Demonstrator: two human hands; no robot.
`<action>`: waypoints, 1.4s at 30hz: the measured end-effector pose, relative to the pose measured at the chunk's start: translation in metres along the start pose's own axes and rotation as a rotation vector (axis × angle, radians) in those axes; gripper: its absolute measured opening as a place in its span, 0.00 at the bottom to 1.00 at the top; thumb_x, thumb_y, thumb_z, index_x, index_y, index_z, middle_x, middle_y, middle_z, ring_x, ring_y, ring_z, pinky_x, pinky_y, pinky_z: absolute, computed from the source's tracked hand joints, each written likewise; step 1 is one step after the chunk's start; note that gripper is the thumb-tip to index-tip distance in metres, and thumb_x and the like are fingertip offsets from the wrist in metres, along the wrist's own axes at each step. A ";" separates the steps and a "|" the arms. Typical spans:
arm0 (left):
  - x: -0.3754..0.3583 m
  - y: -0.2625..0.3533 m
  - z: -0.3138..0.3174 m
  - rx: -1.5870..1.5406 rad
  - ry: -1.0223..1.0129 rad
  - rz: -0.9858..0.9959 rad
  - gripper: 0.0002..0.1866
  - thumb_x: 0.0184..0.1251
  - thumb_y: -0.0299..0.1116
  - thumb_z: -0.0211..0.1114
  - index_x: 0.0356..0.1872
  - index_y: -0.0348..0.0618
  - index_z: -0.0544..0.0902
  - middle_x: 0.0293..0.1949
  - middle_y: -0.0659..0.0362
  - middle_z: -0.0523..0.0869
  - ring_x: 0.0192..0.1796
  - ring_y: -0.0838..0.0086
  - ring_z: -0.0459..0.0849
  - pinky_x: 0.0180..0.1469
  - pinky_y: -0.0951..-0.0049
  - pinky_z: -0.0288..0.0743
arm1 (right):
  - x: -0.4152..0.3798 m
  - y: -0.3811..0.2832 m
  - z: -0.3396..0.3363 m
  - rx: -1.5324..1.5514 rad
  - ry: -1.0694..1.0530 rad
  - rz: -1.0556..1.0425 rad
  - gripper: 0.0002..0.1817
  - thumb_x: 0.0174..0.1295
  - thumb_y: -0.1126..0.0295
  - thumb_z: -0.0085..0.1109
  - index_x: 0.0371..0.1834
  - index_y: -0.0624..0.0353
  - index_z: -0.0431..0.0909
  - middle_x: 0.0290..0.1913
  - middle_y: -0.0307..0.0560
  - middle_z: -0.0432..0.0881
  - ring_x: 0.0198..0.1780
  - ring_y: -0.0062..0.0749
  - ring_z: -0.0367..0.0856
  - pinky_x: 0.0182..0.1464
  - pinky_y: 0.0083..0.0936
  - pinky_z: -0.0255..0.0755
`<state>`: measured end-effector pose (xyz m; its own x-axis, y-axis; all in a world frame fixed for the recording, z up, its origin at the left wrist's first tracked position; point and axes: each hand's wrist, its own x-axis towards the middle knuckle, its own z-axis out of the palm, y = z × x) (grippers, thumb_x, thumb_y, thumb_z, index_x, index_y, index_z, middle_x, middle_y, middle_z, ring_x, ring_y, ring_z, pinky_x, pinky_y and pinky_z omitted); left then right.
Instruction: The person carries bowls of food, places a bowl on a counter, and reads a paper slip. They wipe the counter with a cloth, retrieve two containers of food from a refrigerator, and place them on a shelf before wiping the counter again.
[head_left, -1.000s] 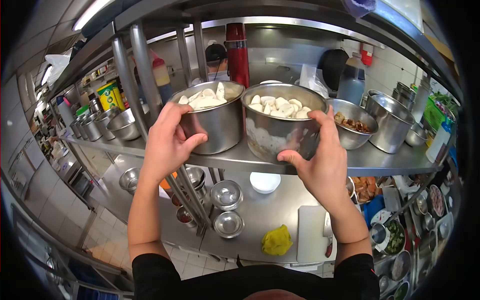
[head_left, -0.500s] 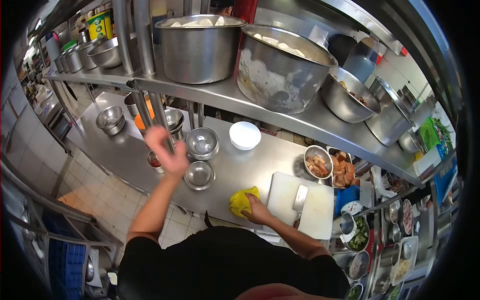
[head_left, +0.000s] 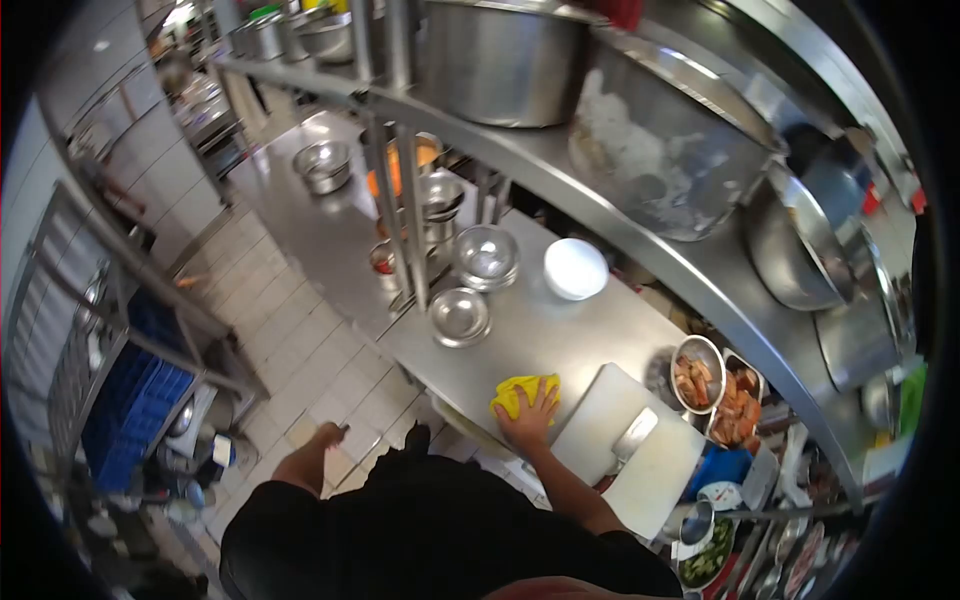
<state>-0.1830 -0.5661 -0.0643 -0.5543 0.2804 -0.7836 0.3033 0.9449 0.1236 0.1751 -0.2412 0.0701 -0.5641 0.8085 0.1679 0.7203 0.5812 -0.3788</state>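
Note:
My right hand (head_left: 527, 419) presses down on a bunched yellow cloth (head_left: 523, 392) on the steel table (head_left: 440, 372), its fingers spread over the top. Just right of it lies a white cutting board (head_left: 582, 438) with a cleaver (head_left: 635, 436) resting across it. My left hand (head_left: 326, 438) hangs low beside my body, above the floor and off the table; its fingers are too small and blurred to make out. Beyond the cloth stand a metal bowl (head_left: 460, 318), a stack of metal bowls (head_left: 487, 257) and a white bowl (head_left: 575, 268).
A steel shelf (head_left: 560, 165) on posts runs above the table, bearing large pots (head_left: 505, 65). At the right are a bowl of meat pieces (head_left: 697, 374) and a tray of more meat (head_left: 738, 405). Blue crates (head_left: 140, 375) sit in a rack on the left.
My left hand has dropped from above the table to beside my body. My right hand has spread over the cloth. The view has turned, showing more floor on the left.

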 end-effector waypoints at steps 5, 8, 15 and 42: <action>-0.046 -0.088 -0.018 -0.346 0.182 -0.067 0.28 0.66 0.55 0.49 0.31 0.34 0.81 0.25 0.51 0.85 0.24 0.63 0.84 0.28 0.63 0.78 | -0.002 0.001 0.003 0.047 -0.006 -0.178 0.34 0.49 0.43 0.61 0.56 0.51 0.74 0.70 0.65 0.49 0.71 0.72 0.37 0.65 0.68 0.34; -0.071 -0.102 -0.012 -0.499 0.273 -0.054 0.23 0.68 0.48 0.52 0.28 0.34 0.80 0.23 0.51 0.84 0.21 0.66 0.83 0.21 0.66 0.77 | 0.001 -0.006 0.008 0.051 -0.072 -0.262 0.33 0.47 0.43 0.61 0.54 0.51 0.76 0.70 0.65 0.50 0.71 0.72 0.38 0.65 0.68 0.35; -0.003 -0.111 0.040 -0.384 -0.175 0.102 0.24 0.68 0.49 0.52 0.34 0.34 0.81 0.23 0.52 0.80 0.22 0.70 0.77 0.23 0.68 0.74 | 0.012 -0.063 0.023 -0.029 -0.219 -0.383 0.34 0.40 0.45 0.67 0.51 0.50 0.75 0.70 0.62 0.49 0.71 0.68 0.37 0.66 0.66 0.36; 0.135 -0.196 -0.028 -0.064 0.088 0.443 0.30 0.62 0.55 0.48 0.23 0.35 0.84 0.26 0.45 0.84 0.37 0.55 0.84 0.46 0.59 0.75 | -0.005 -0.088 0.047 0.464 -0.144 0.090 0.19 0.48 0.80 0.64 0.45 0.59 0.73 0.39 0.43 0.79 0.41 0.32 0.77 0.47 0.27 0.71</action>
<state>-0.3385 -0.7088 -0.1774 -0.4461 0.6708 -0.5924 0.4790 0.7381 0.4751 0.0958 -0.3002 0.0600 -0.5817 0.8134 0.0014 0.5310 0.3810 -0.7569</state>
